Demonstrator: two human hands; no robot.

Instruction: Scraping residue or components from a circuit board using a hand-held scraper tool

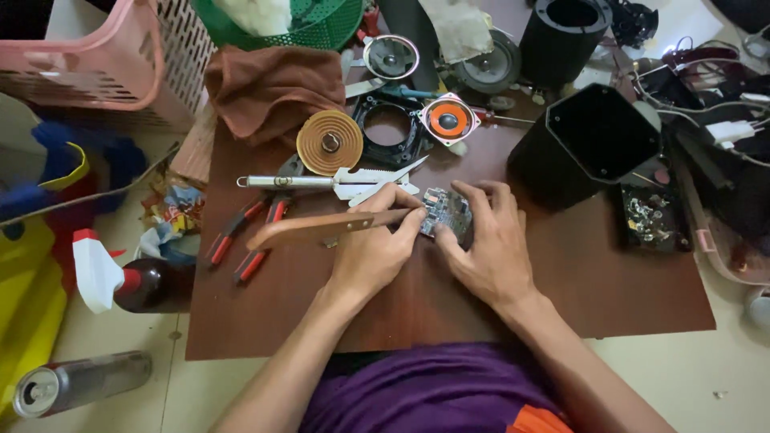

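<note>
My left hand (375, 244) grips a brown-handled tool (309, 229) whose handle points left; its tip meets a small circuit board (446, 212) at the middle of the brown table (265, 321). My right hand (488, 240) presses on the board and holds it down against the table. The board's right part is hidden under my fingers.
Red-handled pliers (241, 232), a metal tool with white plastic pieces (321, 182), a coiled disc (330, 142), speaker parts (449, 119), a brown cloth (273, 88) and black speaker housings (589, 144) lie about. A parts tray (651, 218) sits right. Spray bottle (120, 282) and can (76, 383) stand on the floor.
</note>
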